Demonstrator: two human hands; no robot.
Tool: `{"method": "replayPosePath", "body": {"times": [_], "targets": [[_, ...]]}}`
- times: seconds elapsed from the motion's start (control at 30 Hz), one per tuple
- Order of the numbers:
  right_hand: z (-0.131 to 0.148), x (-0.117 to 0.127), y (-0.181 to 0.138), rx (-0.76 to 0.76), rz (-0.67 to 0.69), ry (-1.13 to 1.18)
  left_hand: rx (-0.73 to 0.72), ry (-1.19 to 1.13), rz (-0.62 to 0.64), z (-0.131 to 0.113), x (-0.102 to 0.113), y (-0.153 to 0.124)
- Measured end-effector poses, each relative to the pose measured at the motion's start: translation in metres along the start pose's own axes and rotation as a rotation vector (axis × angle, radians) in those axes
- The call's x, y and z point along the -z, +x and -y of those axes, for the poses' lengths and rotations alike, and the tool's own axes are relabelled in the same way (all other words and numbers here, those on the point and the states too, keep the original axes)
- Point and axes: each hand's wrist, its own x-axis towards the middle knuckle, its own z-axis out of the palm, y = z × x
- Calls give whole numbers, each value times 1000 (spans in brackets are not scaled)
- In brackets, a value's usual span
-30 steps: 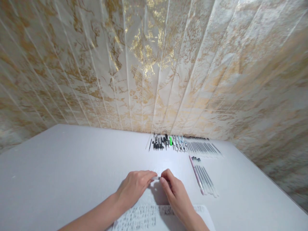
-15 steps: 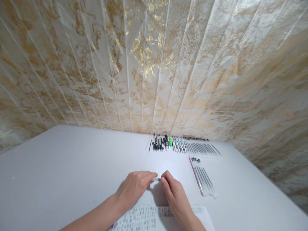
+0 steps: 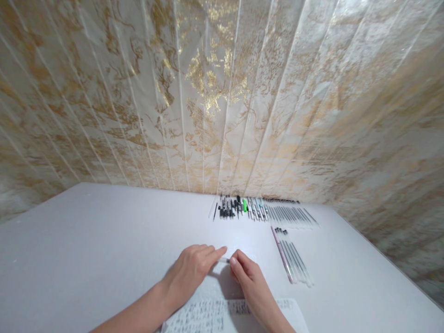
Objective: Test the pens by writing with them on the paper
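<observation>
A slim pen with a pale, clear-looking barrel spans the gap between my hands, just above the tabletop. My left hand is closed around its left end, with the index finger reaching out along it. At the other end, a darker part of the pen disappears into my right hand, pinched between thumb and curled fingers. Both ends of the pen are hidden by my fingers. Below my hands lies a sheet of paper covered with dark handwriting, partly under my right forearm.
Right of my hands lie a pink pen and several clear pens with small black caps. Along the back edge are a row of refills, pens, a green highlighter and black parts. A gold-patterned curtain hangs behind the white table.
My left index finger has straightened and lifted slightly off the pen. My right hand has shifted a little to the left and down. The laid-out pens have stayed put.
</observation>
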Motion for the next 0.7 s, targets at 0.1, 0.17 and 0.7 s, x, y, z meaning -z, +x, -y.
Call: {"method": "replayPosePath", "body": {"times": [0.1,0.17,0.7], "targets": [[5,1,1,-179,63,275,8,-55,-39,-3,7,2],[12,1,0,-198,63,336,98,-244,-106,-9,19,7],[46,-6,-27,30,-120,136,736,-2075,219,-65,8,9]]}}
